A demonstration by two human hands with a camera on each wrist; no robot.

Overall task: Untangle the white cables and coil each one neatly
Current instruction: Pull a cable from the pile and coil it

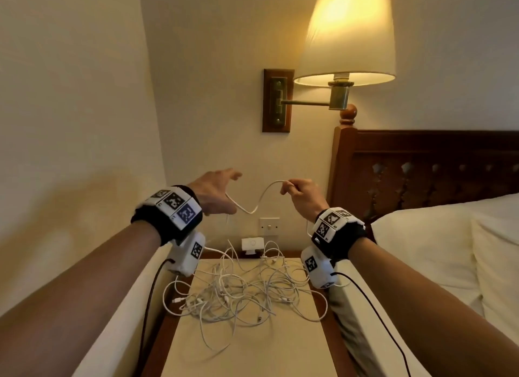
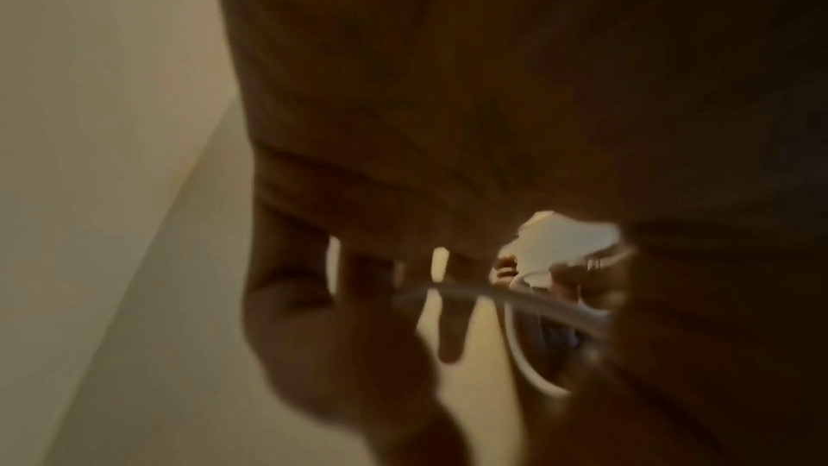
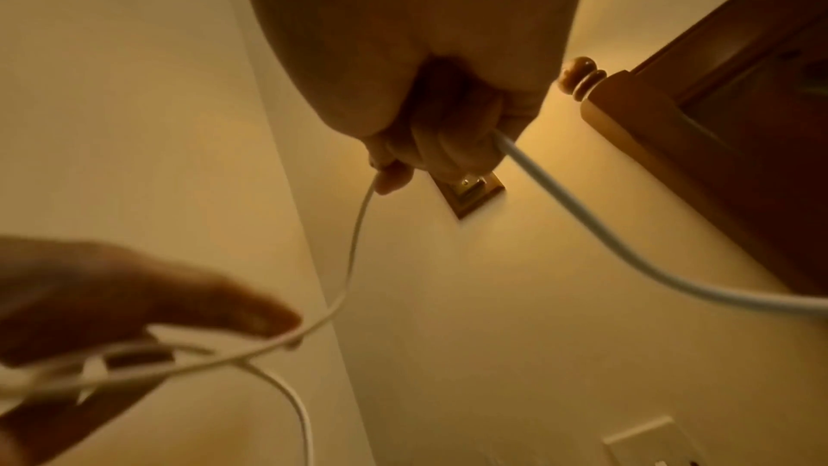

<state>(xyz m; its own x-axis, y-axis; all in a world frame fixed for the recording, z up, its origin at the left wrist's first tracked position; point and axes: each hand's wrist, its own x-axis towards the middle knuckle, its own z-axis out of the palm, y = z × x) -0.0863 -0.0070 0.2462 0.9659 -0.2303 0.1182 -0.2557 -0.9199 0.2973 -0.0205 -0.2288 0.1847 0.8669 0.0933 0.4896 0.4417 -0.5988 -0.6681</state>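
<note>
My left hand [image 1: 217,192] is raised above the desk [image 1: 247,348], fingers spread and only loosely bent, with the white cable [image 1: 259,199] running under the palm; from these views I cannot tell whether the thumb really pinches it or it just lies across the grip. The wrist view shows the cable [image 2: 493,296] crossing in front of my fingers [image 2: 358,282], blurred.

Between my hands the cable sags in a shallow dip. To do this step well, I judge I should keep that span slack, draw it up slowly, and feed it through the left grip so the rest slides out of the tangle [image 1: 241,295] instead of tightening a knot.

My right hand [image 1: 302,194] is closed tight on the cable, pinching it at the fingertips [image 3: 394,179], with a second length leaving the fist toward the right.

Below, the other white cables lie heaped and knotted on the desk; none is coiled yet. No box or tray shows anywhere for them.
</note>
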